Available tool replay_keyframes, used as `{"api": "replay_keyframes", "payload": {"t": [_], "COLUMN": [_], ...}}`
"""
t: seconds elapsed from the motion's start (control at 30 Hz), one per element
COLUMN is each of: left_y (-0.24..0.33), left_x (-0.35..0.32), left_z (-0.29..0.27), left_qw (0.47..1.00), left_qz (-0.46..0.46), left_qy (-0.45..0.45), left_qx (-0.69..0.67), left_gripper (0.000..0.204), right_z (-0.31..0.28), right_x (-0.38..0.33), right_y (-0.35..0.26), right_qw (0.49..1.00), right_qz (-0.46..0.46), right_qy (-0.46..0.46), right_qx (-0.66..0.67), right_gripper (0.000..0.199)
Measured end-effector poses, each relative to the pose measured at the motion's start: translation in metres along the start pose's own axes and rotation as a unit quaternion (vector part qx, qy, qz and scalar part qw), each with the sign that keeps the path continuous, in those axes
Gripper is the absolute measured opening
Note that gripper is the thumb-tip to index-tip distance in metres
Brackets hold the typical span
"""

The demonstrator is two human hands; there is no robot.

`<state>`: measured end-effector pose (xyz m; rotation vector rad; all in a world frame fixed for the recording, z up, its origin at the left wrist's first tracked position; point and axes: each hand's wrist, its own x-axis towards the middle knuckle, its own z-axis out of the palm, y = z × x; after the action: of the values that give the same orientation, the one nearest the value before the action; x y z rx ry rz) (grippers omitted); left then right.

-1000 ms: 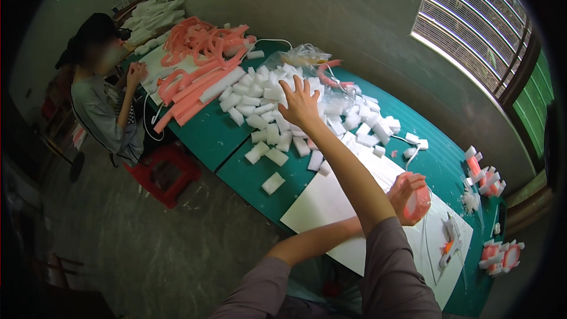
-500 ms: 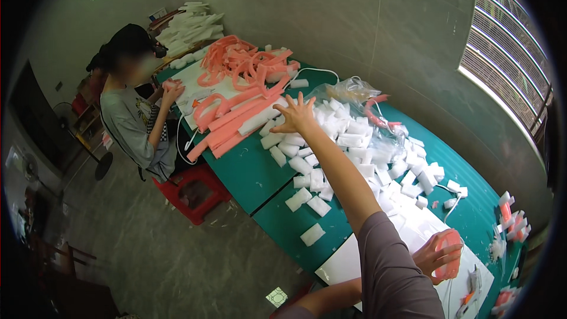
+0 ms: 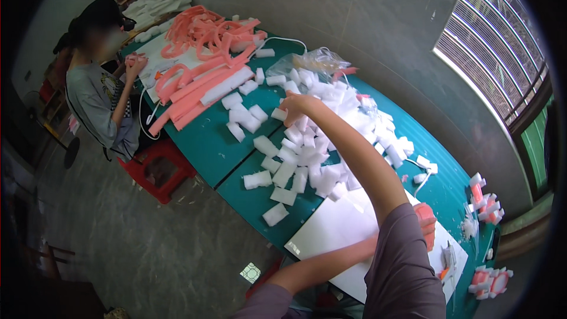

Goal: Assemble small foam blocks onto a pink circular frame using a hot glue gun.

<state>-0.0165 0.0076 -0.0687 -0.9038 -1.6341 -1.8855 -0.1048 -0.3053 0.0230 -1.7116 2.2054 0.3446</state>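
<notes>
My right hand (image 3: 293,108) reaches over the far left side of a heap of white foam blocks (image 3: 322,91). Its fingers point down and curve against the blocks, partly hidden by the hand's back; no block shows lifted. Crossing beneath my right arm, my left arm leads to my left hand (image 3: 426,228), closed around a rounded pink foam piece (image 3: 424,212) above a white board (image 3: 348,224). My right sleeve hides part of that arm. Several loose white blocks lie left of the heap, near the table's edge.
Pink foam strips (image 3: 207,85) and a tangle of pink offcuts (image 3: 204,29) cover the green table's (image 3: 212,153) far end. A person (image 3: 97,88) sits there by a red stool (image 3: 156,168). A glue gun (image 3: 449,263) and pink-and-white foam assemblies (image 3: 491,282) lie at right.
My right hand has gone from spread fingers above the far side of the heap to curving down among the blocks. Blocks have shifted nearer to me. The view has turned right.
</notes>
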Motion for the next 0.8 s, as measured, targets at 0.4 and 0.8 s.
{"api": "replay_keyframes", "payload": {"t": [0.4,0.8], "left_y": [-0.006,-0.003], "left_x": [0.008,0.010], "left_z": [-0.003,-0.005], "left_qw": [0.952,0.948], "left_qz": [0.081,0.053], "left_qy": [0.014,0.013], "left_qx": [0.294,0.312], "left_gripper": [0.074,0.074], "right_z": [-0.006,-0.030], "right_x": [-0.094,-0.135], "right_y": [0.016,-0.021], "right_qw": [0.997,0.967], "right_qz": [-0.024,0.099], "right_qy": [-0.045,-0.065], "right_qx": [-0.063,-0.224], "right_gripper": [0.049,0.071]}}
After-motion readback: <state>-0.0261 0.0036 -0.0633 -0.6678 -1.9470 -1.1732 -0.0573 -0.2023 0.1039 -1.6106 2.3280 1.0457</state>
